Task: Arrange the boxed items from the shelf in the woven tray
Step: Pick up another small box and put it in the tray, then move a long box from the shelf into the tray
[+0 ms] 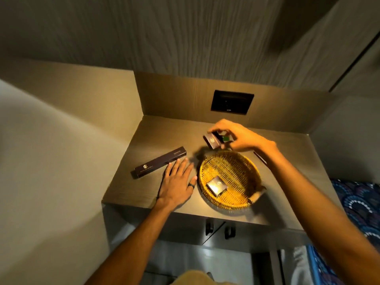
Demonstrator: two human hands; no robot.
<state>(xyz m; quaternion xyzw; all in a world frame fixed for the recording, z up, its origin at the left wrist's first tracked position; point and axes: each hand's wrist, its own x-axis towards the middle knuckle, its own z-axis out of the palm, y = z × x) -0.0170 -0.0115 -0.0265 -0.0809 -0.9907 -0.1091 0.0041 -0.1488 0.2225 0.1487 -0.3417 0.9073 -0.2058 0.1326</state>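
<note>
Currently right hand (240, 138) pinches small dark box (212, 141) just beyond woven tray (249, 161); left hand (176, 179) spread flat on tabletop (123, 192). Suggest setting it flat beside the boxed item (217, 185) inside, not overlapping.

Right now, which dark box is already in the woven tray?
The small square box, lying flat in the woven tray; the long box lies on the shelf, another's in the right hand.
</note>
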